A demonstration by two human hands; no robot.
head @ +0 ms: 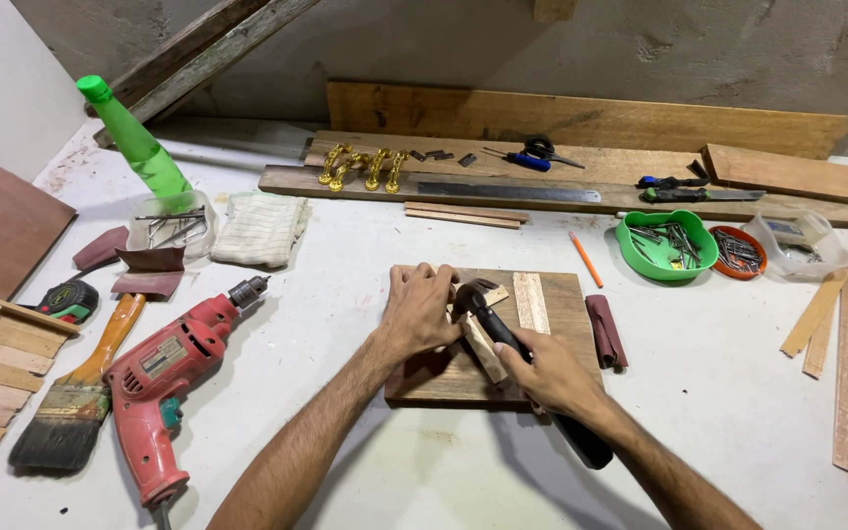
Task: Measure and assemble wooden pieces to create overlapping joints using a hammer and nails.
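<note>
I see both hands working over a dark wooden board (pixel 552 324) lying flat on the white counter (pixel 345 255). The right hand (pixel 552 373) is clenched around the black handle of a hammer (pixel 503 334) — the handle runs back under the wrist toward the near counter edge, and the head sits near the board's far edge. The left hand (pixel 419 309) is curled, fingers (pixel 429 280) bunched against the hammer head; what they pinch there I cannot tell. A short pale wood strip (pixel 483 345) lies on the board between the two hands, partly under the hammer handle. A second pale strip (pixel 530 301) lies just beside it on the board. A folded dark red sandpaper piece (pixel 606 332) lies touching the board's right edge. Well apart to the left — a red power drill (pixel 174 378) and a paintbrush (pixel 76 393).
</note>
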